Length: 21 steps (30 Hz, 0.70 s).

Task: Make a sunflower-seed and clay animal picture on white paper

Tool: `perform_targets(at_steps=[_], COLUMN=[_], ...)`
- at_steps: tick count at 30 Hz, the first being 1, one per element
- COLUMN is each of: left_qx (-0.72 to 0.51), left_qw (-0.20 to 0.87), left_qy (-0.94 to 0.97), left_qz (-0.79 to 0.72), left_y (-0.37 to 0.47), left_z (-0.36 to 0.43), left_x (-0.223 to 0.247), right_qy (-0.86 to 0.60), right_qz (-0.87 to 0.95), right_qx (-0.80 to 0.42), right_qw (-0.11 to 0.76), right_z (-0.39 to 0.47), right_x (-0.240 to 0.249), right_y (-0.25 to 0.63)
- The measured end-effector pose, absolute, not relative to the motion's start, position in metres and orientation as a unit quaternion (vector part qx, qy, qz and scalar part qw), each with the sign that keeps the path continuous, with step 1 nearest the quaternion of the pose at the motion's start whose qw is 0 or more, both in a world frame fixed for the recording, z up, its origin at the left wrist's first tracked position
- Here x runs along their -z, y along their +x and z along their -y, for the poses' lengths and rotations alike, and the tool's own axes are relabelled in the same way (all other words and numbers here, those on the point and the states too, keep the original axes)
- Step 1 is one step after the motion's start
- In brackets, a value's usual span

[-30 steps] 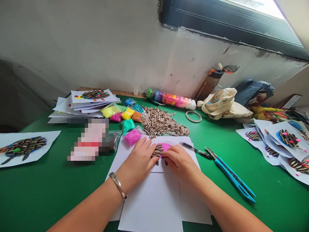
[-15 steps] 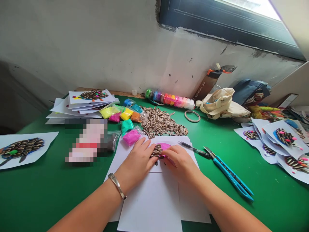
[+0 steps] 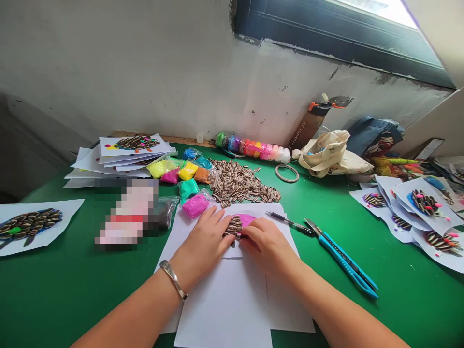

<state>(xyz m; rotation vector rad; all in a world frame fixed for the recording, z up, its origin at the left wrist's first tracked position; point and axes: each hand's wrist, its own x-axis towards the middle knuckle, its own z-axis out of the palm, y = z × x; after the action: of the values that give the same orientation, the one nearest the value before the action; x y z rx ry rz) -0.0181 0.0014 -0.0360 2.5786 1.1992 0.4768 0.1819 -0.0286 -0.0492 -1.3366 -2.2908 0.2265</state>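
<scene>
White paper sheets (image 3: 224, 299) lie in front of me, with a pink clay shape (image 3: 247, 220) on the upper one. Rows of striped sunflower seeds (image 3: 234, 225) cover the left part of the pink clay. My left hand (image 3: 207, 237) rests flat at the left of the seeds, fingers spread, thumb at their lower edge. My right hand (image 3: 266, 241) bends over the right side of the clay, fingertips pinched together by the seeds; whatever they hold is too small and hidden to name.
Behind the paper lie a seed pile (image 3: 242, 183), a pink clay bag (image 3: 195, 205) and a tape ring (image 3: 286, 173). A pen (image 3: 292, 223) and blue cutter (image 3: 346, 261) lie right. Finished pictures (image 3: 132, 143) are stacked at the left; more pictures (image 3: 424, 203) lie far right.
My right hand has drawn its fingers in and shifted slightly, showing more of the pink clay's upper part. My left hand stays beside the seeds. The whole view has moved slightly.
</scene>
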Motion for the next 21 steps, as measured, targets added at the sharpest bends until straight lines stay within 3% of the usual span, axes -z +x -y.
perform_targets(at_steps=[13, 21], left_qx=[-0.165, -0.168], left_qw=[0.132, 0.124], left_qy=[0.887, 0.89], left_qz=[-0.41, -0.406], left_y=[-0.018, -0.017], left_z=[-0.002, -0.003], left_x=[0.035, 0.037], right_qy=[-0.45, -0.496], right_qz=[0.868, 0.836], right_qx=[0.075, -0.07], right_qw=[0.195, 0.227], right_z=[0.026, 0.034], right_x=[0.05, 0.039], right_y=[0.182, 0.191])
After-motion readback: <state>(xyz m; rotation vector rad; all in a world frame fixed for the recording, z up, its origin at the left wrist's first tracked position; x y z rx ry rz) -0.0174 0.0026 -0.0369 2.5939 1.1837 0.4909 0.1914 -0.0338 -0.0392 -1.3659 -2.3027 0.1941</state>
